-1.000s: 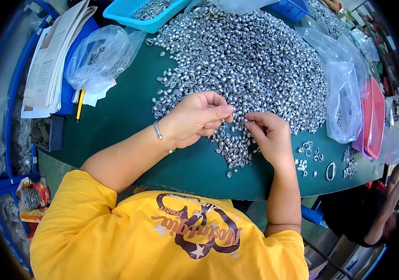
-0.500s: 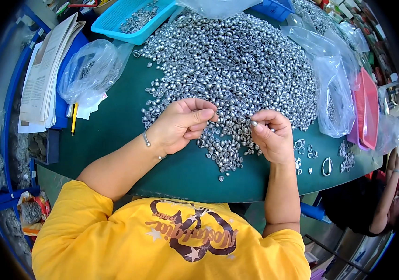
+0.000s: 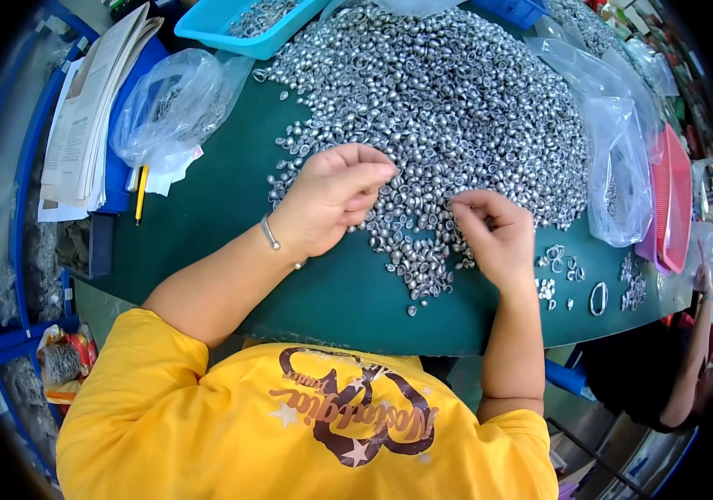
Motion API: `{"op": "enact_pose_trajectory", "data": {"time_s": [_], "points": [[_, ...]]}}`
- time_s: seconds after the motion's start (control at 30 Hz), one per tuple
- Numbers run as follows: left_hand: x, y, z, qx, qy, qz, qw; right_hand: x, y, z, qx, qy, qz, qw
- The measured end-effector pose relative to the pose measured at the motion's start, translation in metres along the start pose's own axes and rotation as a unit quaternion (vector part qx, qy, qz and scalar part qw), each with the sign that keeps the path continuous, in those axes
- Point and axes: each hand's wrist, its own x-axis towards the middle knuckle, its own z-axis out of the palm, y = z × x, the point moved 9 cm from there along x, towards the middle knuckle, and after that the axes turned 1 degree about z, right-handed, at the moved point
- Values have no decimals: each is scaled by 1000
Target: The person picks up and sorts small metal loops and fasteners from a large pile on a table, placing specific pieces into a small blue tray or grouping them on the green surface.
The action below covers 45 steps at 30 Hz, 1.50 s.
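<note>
A large heap of small, rounded, hollow silver metal pieces covers much of the green table. Over its near left edge is my left hand, thumb and forefinger pinched together and the other fingers curled; whatever may be between the tips is too small to make out. My right hand is at the heap's near right side, thumb and forefinger drawn close over the pieces. What its fingertips hold, if anything, cannot be made out. Between the hands, a narrow tongue of loose pieces runs toward me.
Rings and small silver parts lie to the right, beside a larger hoop. Clear plastic bags, a pink basket and a turquoise basket surround the heap. Papers and a yellow pencil are left. Another person's arm shows far right.
The small silver piece seen in my right fingertips is no longer visible there. My left hand stays pinched over the heap's edge. The whole view has shifted slightly.
</note>
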Motion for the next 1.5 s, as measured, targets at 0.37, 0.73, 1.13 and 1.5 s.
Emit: {"op": "enact_pose_trajectory", "data": {"time_s": [0.37,0.73,1.13,1.5], "points": [[-8,-3,63,688,-86,308,651,-11,-28,21,-276,0,-131,952],[-4,-37,32,16,-91,-122,988,-9,17,38,673,-207,228,673],[-43,-48,25,-170,-55,-229,957,3,36,-14,407,-57,155,899],[-81,-98,45,-245,-93,-340,903,2,11,-10,74,47,27,996]]}}
